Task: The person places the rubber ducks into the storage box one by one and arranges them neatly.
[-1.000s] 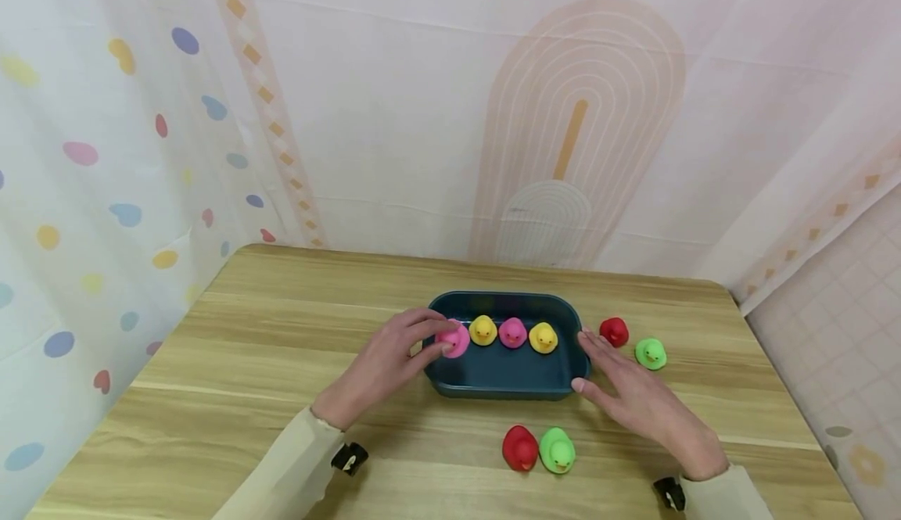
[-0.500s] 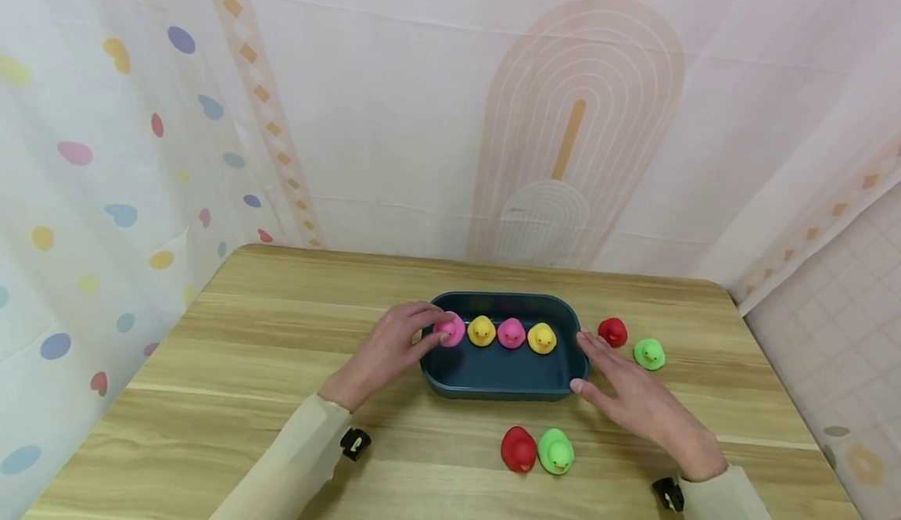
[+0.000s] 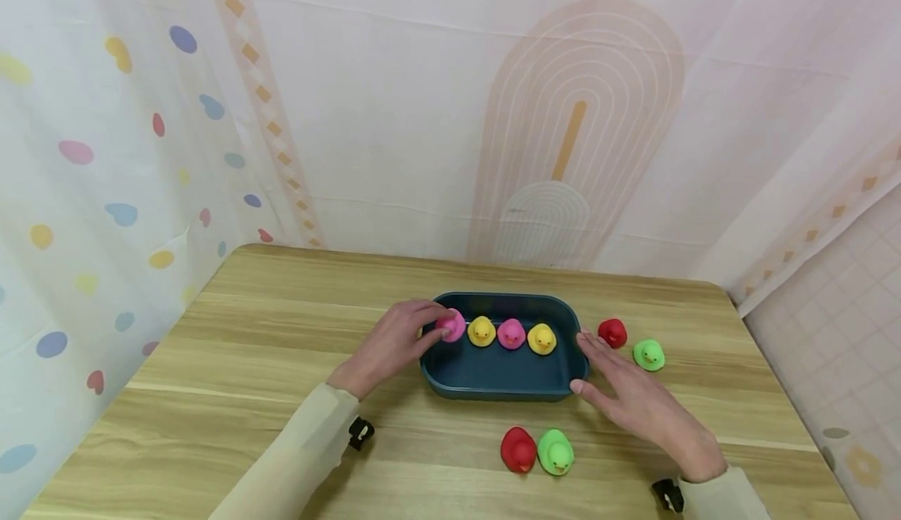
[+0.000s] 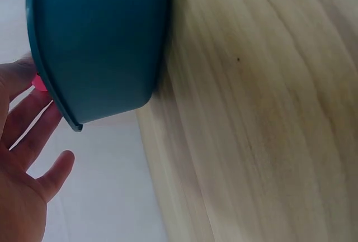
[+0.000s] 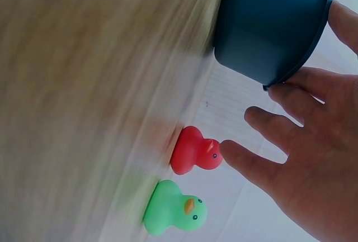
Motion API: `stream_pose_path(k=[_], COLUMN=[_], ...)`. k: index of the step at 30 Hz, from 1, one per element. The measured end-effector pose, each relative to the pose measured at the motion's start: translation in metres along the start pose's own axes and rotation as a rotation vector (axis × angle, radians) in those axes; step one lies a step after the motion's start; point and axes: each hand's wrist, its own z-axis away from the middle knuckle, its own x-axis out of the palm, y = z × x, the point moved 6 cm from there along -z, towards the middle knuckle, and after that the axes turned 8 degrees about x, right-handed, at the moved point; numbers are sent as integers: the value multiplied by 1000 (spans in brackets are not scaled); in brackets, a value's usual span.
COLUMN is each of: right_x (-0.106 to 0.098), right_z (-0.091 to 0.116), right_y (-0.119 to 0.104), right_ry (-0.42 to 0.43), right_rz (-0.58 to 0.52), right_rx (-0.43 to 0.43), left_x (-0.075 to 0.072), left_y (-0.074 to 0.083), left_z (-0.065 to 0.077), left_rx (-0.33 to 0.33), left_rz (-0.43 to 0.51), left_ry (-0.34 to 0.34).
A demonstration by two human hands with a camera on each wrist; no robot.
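From where I stand, a person leans over a wooden table [image 3: 260, 348], working with both hands at a dark blue tray [image 3: 486, 371]. The left hand [image 3: 389, 340] reaches over the tray's left end and pinches a pink duck [image 3: 457, 326] between thumb and fingers. Over the last second that duck has shifted slightly toward the tray's back wall, so it now sits about level with the row to its right: a yellow duck [image 3: 482, 331], a second pink duck [image 3: 511, 334] and another yellow duck [image 3: 542, 339]. This looks like a small adjustment of its place at the row's end, where pink and yellow alternate. Part of it shows above the rim; whether its base touches the tray floor, I cannot tell. The right hand [image 3: 629, 395] has not moved; its fingers are spread, their tips against the tray's right rim, seemingly steadying it. Four ducks remain outside the tray: a red duck [image 3: 612, 332] and a green duck [image 3: 649, 355] to its right, a front red duck [image 3: 518, 450] and a front green duck [image 3: 556, 452] side by side nearer the person.
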Motion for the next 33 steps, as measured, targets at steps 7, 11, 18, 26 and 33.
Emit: stream_pose_path(k=[7, 11, 18, 26, 33], right_x=[0, -1, -1, -2, -1], right_z=[-1, 0, 0, 0, 0], right_y=[0, 1, 1, 1, 1], right_ry=[-1, -2, -6, -4, -2], right_rz=[4, 6, 8, 13, 12], right_rx=[0, 2, 8, 9, 1], left_x=[5, 10, 14, 19, 23], left_y=[-3, -6, -7, -6, -6], left_z=[-5, -7, -12, -18, -22], left_rx=[4, 9, 2, -31, -46], left_rz=[-52, -69, -90, -125, -128], left_ry=[-29, -53, -98, -164, -188])
